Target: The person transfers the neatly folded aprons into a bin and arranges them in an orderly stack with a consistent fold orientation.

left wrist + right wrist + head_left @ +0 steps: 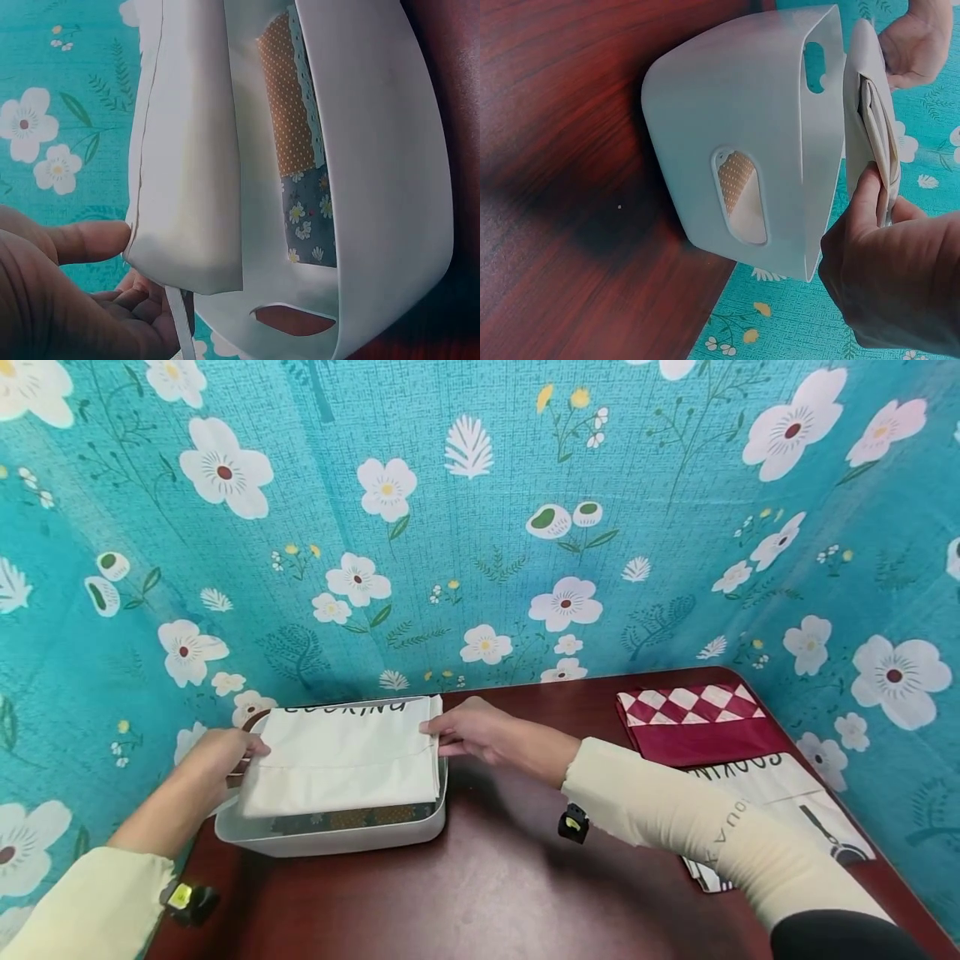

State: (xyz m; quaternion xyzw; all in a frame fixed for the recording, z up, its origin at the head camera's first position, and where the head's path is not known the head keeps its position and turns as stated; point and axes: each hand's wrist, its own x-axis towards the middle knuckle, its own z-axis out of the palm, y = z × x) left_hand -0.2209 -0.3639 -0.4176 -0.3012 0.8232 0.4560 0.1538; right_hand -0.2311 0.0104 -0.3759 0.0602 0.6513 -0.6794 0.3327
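A folded white apron [341, 764] with black "COOKING" lettering is held level over a white plastic storage bin [337, 846] at the table's left. My left hand [221, 758] pinches its left edge between thumb and fingers, and a strap [181, 322] hangs beside those fingers in the left wrist view. On the other side, my right hand [480, 731] grips the right edge, thumb on top. Seen from the right wrist, the apron's folded layers [877, 135] stand just above the bin's rim. Inside the bin lies a cloth piece [289, 105], part dotted brown with lace, part grey floral.
At the right of the dark red table [495, 893] lie a folded maroon cloth [697, 739] with a diamond band and another folded white "COOKING" cloth [795, 810] with a pan print. A blue floral curtain [465, 527] closes off the back and sides.
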